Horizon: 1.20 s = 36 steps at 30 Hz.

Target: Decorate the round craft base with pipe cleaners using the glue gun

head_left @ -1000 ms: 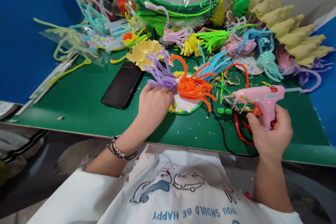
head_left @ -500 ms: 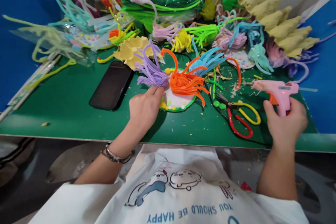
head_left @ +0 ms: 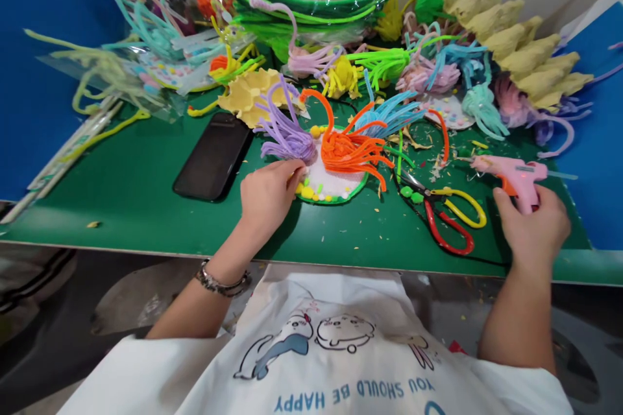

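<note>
My left hand [head_left: 267, 191] is closed at the left edge of a round white base [head_left: 331, 175], fingertips pinched on its rim. Green trim and small yellow and white pompoms line that rim. On the base sit an orange pipe-cleaner swan shape [head_left: 348, 152] with a curved neck, a purple one [head_left: 289, 141] just above my fingertips, and a blue one [head_left: 389, 115] behind. My right hand [head_left: 534, 224] grips the handle of a pink hot glue gun [head_left: 520, 172], its nozzle pointing left and a glue stick poking out the back. My fingers partly hide its orange trigger.
Scissors [head_left: 450, 204] with red and yellow handles lie between base and glue gun, beside a black cord. A black phone [head_left: 213, 155] lies left. Pipe-cleaner bundles, bagged green stems [head_left: 306, 3] and a yellowish moulded tray [head_left: 516, 39] line the back. Scraps dot the green table [head_left: 131, 198].
My left fingers have drawn slightly down from the purple shape to the base's edge. The glue gun has tilted a little and stays in my right hand. The whole view shifts slightly.
</note>
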{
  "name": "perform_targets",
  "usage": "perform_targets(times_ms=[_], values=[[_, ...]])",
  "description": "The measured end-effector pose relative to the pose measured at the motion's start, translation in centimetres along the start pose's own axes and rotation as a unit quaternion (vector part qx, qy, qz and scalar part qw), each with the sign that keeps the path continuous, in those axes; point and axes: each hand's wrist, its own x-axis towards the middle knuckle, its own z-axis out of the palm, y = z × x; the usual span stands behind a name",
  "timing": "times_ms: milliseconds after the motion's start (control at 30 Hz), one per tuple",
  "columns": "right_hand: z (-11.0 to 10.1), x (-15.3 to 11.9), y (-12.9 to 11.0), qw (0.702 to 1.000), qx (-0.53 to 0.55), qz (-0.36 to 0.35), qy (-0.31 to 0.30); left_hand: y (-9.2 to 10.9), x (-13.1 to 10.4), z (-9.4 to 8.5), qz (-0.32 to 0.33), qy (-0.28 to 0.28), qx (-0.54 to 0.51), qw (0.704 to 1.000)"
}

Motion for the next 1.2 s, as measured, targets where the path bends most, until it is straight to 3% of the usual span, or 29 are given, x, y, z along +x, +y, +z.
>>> perform_targets(times_ms=[200,300,367,433,500,533,633,800,1033,1100,1200], values=[[0.1,0.0,0.0,0.997,-0.064,0.013,-0.046,-0.1,0.2,-0.2,-0.010,-0.006,0.003,1.000],[-0.9,-0.5,-0.8,0.994,-0.097,-0.029,0.030,0.0,0.3,-0.4,-0.016,-0.012,0.020,1.000],[-2.1,-1.4,-1.6,0.990,-0.075,-0.103,0.056,0.1,0.3,-0.6,-0.014,-0.016,0.035,0.999],[-3.2,-2.6,-2.4,0.981,-0.013,-0.193,-0.028,0.3,0.3,-0.8,-0.011,-0.015,0.047,0.999],[-3.9,-3.9,-3.0,0.947,0.007,-0.272,-0.168,0.4,0.3,-1.0,-0.011,-0.014,0.053,0.998],[-4.0,-4.4,-3.3,0.930,-0.011,-0.305,-0.203,0.4,0.3,-1.0,-0.012,-0.013,0.052,0.998],[-3.5,-5.1,-4.0,0.907,-0.099,-0.350,-0.213,0.3,0.3,-1.1,-0.015,-0.012,0.046,0.999],[-3.3,-4.2,-5.3,0.904,-0.138,-0.336,-0.227,0.2,0.4,-1.0,-0.028,-0.029,0.049,0.998],[-5.1,-2.5,-5.9,0.959,-0.058,-0.241,-0.140,0.0,0.5,-1.0,-0.011,-0.038,0.040,0.998],[-4.4,-1.3,-6.0,0.971,0.004,-0.197,-0.134,0.0,0.5,-1.0,-0.004,-0.031,0.032,0.999],[-2.9,0.6,-6.5,0.978,0.126,-0.057,-0.154,0.1,0.5,-1.0,-0.007,-0.021,0.025,0.999]])
